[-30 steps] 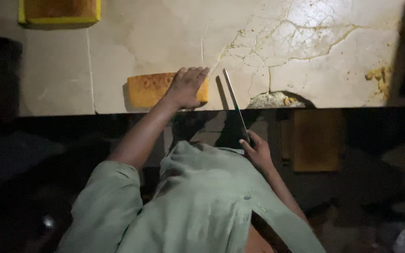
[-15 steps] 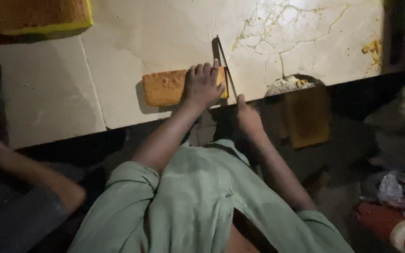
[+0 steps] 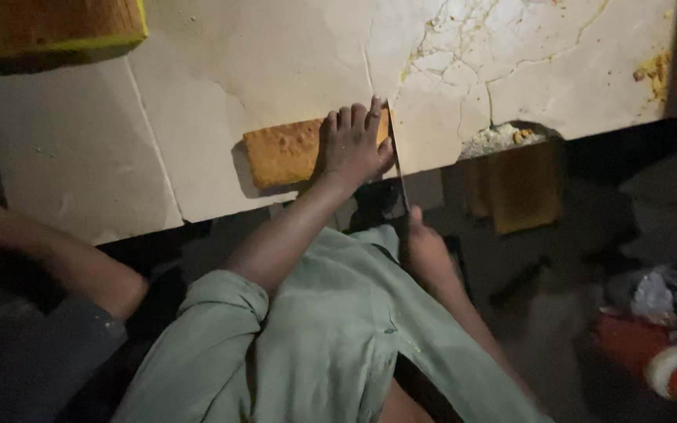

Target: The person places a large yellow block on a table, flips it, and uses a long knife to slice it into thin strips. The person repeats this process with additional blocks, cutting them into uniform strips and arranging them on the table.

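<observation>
Left hand: my left hand [image 3: 352, 145] lies flat, fingers spread, pressing down on the right end of the cake [image 3: 287, 150]; it grips nothing, it only pins the slab.
Right hand: my right hand [image 3: 425, 247] sits below the tabletop edge, clenched around the knife [image 3: 396, 160] handle.
Knife: a long thin blade, running up from my right hand across the tabletop edge, lying just along the right side of my left hand, at the end of the cake. Whether the edge has entered the cake I cannot tell.
Cake: an orange-brown rectangular slab, lying flat near the front edge of the tabletop [image 3: 221, 70], its left part bare, its right part under my palm.
Tabletop: pale stone, cracked on the right, with yellow crumbs and smears near the far right edge and a broken notch [image 3: 503, 137] in the front edge holding crumbs.
Tray: a yellow tray [image 3: 56, 31] with another brown slab, at the top left corner, well apart from my hands.
Sleeves: pale green, the left one rolled at the elbow.
Other person: an arm [image 3: 48, 258] at the left, below the tabletop, away from my hands.
</observation>
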